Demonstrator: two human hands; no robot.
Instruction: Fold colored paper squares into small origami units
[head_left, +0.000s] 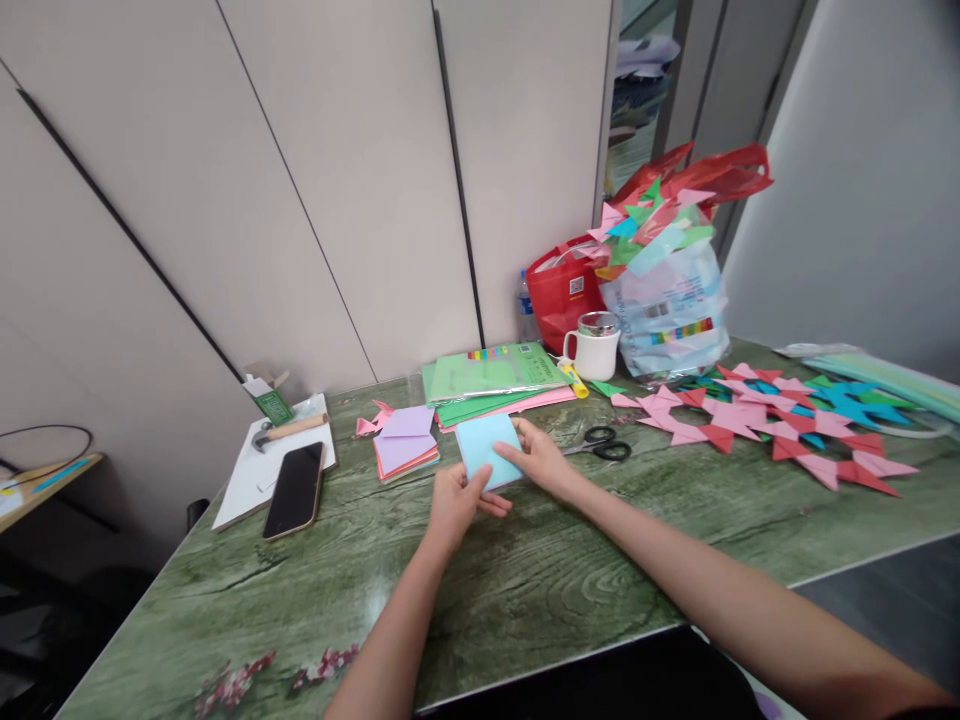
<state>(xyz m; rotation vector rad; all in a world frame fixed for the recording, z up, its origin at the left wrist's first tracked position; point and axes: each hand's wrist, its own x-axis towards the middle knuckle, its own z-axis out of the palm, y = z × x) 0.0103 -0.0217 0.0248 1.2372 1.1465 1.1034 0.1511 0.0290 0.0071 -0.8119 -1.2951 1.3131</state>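
At the far left of the work surface, a hammer point(296, 427) is lying on a white board point(244, 482), and a phone point(295, 490) is resting partly over the board's edge. To the right, a stack of folded or cut paper point(405, 428), purple on top, is lying on the green table point(360, 600), just left of the working area.

The left hand point(459, 503) is gripping the lower left of the light-blue paper point(482, 444), its thumb pressing on the front face and its fingers reaching beneath. The paper is sitting between the two hands, in front of the green packs point(499, 372); whether it is one sheet or several layers, the view is not showing. The right hand point(541, 458) is pinching the right edge, thumb on the face and fingers behind.

For good handling, accuracy is likely depending on even thumb pressure: light enough to avoid denting the face, firm enough to prevent slipping. Edges and corners should be lining up before any crease is being pressed. Resting the paper on the table would probably be giving firmer support.

Further right, scissors point(611, 450) are lying near the right hand, and joined paper shapes point(739, 415) are spreading beyond them.
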